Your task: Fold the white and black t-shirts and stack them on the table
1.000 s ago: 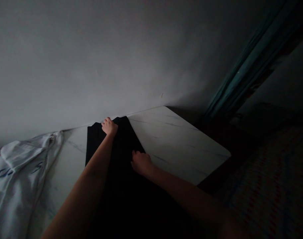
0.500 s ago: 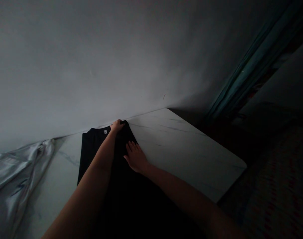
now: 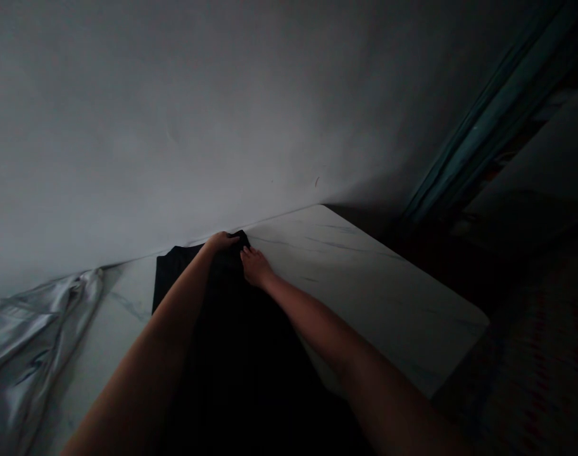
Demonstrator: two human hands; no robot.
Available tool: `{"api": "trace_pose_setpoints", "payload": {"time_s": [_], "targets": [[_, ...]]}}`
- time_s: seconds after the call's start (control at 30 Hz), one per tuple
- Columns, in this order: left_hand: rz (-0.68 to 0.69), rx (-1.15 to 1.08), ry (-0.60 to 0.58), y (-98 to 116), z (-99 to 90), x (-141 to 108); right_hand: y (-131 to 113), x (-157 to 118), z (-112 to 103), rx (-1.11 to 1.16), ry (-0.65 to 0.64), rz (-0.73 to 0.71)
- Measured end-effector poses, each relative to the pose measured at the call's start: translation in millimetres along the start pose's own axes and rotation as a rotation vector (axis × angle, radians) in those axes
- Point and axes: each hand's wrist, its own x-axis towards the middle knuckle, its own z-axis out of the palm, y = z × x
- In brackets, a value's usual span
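A black shirt (image 3: pixel 172 269) lies narrow and flat on the marble-patterned table (image 3: pixel 345 272), its top edge close to the wall. My left hand (image 3: pixel 221 241) is at that top edge near the right corner, fingers closed on the cloth. Just below the same corner, my right hand (image 3: pixel 256 266) rests on the shirt's right edge with its fingers stretched forward over the fabric. My left forearm covers part of the shirt, and its lower part merges into darkness toward me.
A shiny grey cloth (image 3: pixel 46 335) lies crumpled on the table's left side. The pale wall (image 3: pixel 222 126) runs along the back edge. Beyond the table's right edge hangs a teal curtain (image 3: pixel 473 133), with a dark patterned surface (image 3: pixel 535 373) below.
My right hand has slid up the shirt's right edge toward the corner, its fingers closer together. My left hand stays near the top edge, now covering the white label.
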Motion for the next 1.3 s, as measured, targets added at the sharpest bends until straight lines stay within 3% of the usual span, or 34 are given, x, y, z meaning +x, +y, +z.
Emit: {"api": "trace_pose_setpoints", "payload": {"time_s": [0.1, 0.2, 0.33, 0.43, 0.57, 0.67, 0.77, 0.87, 0.97, 1.1, 1.3], "targets": [[-0.001, -0.045, -0.103, -9.5, -14.5, -8.4, 6.1, 33.3, -7.1, -0.001, -0.014, 0.006], [-0.009, -0.154, -0.188, -24.6, -25.8, -21.4, 9.0, 49.9, -6.1, 0.022, -0.009, 0.067], [-0.036, -0.252, -0.23, -50.3, -32.5, -39.1, 11.8, 52.9, 2.9, 0.045, 0.016, 0.109], [-0.128, -0.255, -0.211, -67.0, -31.0, -48.1, 13.5, 52.9, 5.3, 0.045, 0.0, 0.129], [-0.195, -0.091, -0.196, -75.4, -26.3, -55.2, 10.4, 52.0, -1.5, 0.038, 0.001, 0.147], [-0.046, 0.131, -0.075, -72.0, -24.6, -61.3, -0.6, 36.0, -9.3, 0.002, 0.067, 0.096], [0.038, 0.231, 0.04, -66.7, -24.1, -67.1, -20.4, -1.6, -13.3, -0.016, 0.212, 0.018], [-0.027, 0.19, -0.024, -65.1, -22.8, -69.5, -43.7, -45.9, -9.6, -0.031, 0.264, -0.073], [-0.026, 0.135, -0.038, -67.5, -19.5, -68.7, -62.6, -71.0, -1.4, -0.096, 0.243, -0.151], [-0.017, 0.116, -0.012, -71.7, -13.9, -68.2, -70.9, -67.0, 3.0, -0.181, 0.257, -0.158], [0.022, 0.069, 0.059, -74.5, -13.8, -68.2, -52.2, -55.7, -9.6, -0.119, 0.282, -0.192]]}}
